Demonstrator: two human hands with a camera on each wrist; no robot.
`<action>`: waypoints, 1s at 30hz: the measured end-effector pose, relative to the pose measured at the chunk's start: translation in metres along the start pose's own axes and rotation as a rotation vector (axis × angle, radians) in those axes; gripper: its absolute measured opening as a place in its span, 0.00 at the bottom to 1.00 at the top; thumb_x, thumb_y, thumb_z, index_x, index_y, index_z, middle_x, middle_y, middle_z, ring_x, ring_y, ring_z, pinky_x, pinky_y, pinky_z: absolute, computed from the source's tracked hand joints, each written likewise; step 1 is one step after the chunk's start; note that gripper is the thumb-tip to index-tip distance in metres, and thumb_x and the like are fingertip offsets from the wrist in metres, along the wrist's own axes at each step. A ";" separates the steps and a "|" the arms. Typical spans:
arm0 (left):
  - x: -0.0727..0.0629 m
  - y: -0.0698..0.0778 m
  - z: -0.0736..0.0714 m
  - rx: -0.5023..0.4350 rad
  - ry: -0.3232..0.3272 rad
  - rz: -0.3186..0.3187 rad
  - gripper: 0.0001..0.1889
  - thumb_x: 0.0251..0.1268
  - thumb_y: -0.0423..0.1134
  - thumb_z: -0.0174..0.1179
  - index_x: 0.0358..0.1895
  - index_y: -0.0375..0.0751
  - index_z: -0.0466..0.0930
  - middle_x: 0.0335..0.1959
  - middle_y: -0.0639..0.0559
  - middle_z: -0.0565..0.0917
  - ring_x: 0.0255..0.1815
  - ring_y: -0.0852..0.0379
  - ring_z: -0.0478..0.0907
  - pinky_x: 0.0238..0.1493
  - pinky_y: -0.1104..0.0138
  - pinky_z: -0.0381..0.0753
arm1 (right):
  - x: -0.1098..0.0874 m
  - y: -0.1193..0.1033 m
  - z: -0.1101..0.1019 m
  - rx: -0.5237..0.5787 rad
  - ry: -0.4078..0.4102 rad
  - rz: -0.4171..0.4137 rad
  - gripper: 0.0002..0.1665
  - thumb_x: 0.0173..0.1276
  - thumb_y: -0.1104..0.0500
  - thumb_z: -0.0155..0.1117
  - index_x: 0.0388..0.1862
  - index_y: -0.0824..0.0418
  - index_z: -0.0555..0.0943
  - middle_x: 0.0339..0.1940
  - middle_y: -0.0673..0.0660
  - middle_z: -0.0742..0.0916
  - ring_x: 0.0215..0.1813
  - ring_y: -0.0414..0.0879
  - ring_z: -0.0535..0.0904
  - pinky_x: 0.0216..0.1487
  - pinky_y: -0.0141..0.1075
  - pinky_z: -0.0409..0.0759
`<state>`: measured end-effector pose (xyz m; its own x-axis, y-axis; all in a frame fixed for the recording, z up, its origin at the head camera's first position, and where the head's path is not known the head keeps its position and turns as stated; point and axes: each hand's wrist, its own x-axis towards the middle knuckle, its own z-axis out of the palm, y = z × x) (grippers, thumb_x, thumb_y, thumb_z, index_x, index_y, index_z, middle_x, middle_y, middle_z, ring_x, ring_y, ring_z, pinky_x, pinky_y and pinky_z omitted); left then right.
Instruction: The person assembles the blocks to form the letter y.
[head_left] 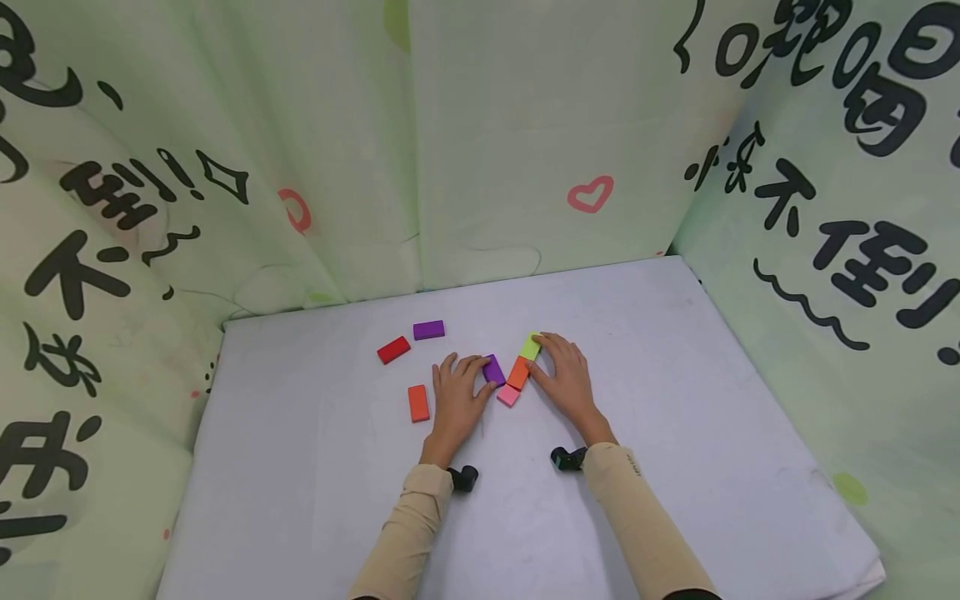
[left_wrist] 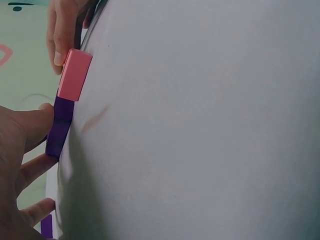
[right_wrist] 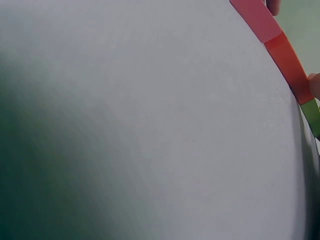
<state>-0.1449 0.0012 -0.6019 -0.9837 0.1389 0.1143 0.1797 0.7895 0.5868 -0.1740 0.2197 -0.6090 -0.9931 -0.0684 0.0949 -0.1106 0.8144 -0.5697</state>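
Note:
My left hand (head_left: 456, 404) pinches a purple block (head_left: 494, 372) between its thumb and forefinger. In the left wrist view that purple block (left_wrist: 59, 136) meets a pink block (left_wrist: 75, 75). The pink block (head_left: 508, 396) lies at the near corner of a bent row. An orange block (head_left: 517, 373) leads up from it to a yellow-green block (head_left: 531, 347). My right hand (head_left: 567, 383) has its forefinger at the far end of the yellow-green block and its thumb against the orange block's side. The thumb (right_wrist: 315, 86) shows at the edge of the right wrist view.
Left of the row lie a red block (head_left: 393, 350), another purple block (head_left: 429, 330) and a second orange block (head_left: 418, 403). All rest on a white-covered table (head_left: 315, 500). Pale green curtains with black lettering (head_left: 495, 167) hang behind and at both sides.

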 end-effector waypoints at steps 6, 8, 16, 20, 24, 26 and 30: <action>0.000 -0.004 0.001 -0.035 -0.003 0.011 0.26 0.72 0.49 0.66 0.71 0.54 0.77 0.71 0.51 0.80 0.83 0.40 0.59 0.81 0.31 0.45 | 0.000 0.000 0.000 -0.002 -0.004 0.010 0.35 0.77 0.43 0.62 0.77 0.54 0.70 0.80 0.59 0.72 0.84 0.56 0.61 0.85 0.60 0.48; -0.001 -0.005 0.001 -0.039 -0.004 0.016 0.26 0.73 0.49 0.66 0.71 0.54 0.77 0.71 0.52 0.80 0.83 0.40 0.59 0.81 0.31 0.46 | 0.000 0.000 0.000 -0.001 -0.002 0.010 0.35 0.77 0.43 0.62 0.77 0.54 0.70 0.80 0.59 0.72 0.84 0.56 0.61 0.85 0.59 0.49; -0.002 -0.007 0.001 -0.052 -0.003 0.022 0.25 0.73 0.50 0.66 0.71 0.54 0.78 0.71 0.52 0.80 0.83 0.40 0.59 0.81 0.32 0.45 | 0.000 -0.001 0.001 -0.009 0.003 -0.007 0.35 0.77 0.44 0.62 0.77 0.55 0.70 0.81 0.59 0.72 0.84 0.57 0.61 0.85 0.60 0.48; -0.002 -0.007 0.000 -0.055 -0.004 0.025 0.25 0.73 0.50 0.66 0.71 0.54 0.78 0.71 0.51 0.80 0.83 0.40 0.59 0.81 0.32 0.45 | 0.000 -0.001 0.001 -0.006 0.005 -0.007 0.35 0.77 0.45 0.62 0.77 0.55 0.70 0.81 0.59 0.71 0.84 0.57 0.60 0.85 0.61 0.48; -0.002 -0.007 0.000 -0.043 -0.007 0.023 0.26 0.73 0.51 0.65 0.71 0.54 0.77 0.71 0.52 0.79 0.83 0.40 0.59 0.82 0.32 0.45 | -0.001 -0.002 0.001 -0.006 -0.004 0.005 0.35 0.77 0.44 0.62 0.78 0.54 0.70 0.82 0.59 0.70 0.85 0.57 0.59 0.85 0.60 0.47; -0.002 -0.007 0.001 -0.039 -0.008 0.021 0.26 0.73 0.51 0.65 0.71 0.55 0.77 0.71 0.52 0.79 0.83 0.40 0.59 0.82 0.32 0.46 | -0.001 -0.002 0.001 -0.008 -0.004 0.007 0.35 0.77 0.44 0.62 0.78 0.54 0.70 0.82 0.59 0.70 0.85 0.57 0.59 0.85 0.61 0.47; -0.001 -0.006 0.001 -0.039 -0.004 0.018 0.25 0.73 0.51 0.65 0.71 0.55 0.77 0.71 0.52 0.79 0.83 0.41 0.59 0.82 0.32 0.45 | -0.001 -0.003 0.002 -0.009 0.001 0.002 0.35 0.77 0.44 0.61 0.78 0.54 0.70 0.82 0.59 0.71 0.85 0.58 0.59 0.85 0.61 0.47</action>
<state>-0.1446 -0.0031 -0.6066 -0.9803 0.1553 0.1221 0.1975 0.7630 0.6154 -0.1732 0.2166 -0.6090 -0.9933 -0.0663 0.0942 -0.1081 0.8197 -0.5625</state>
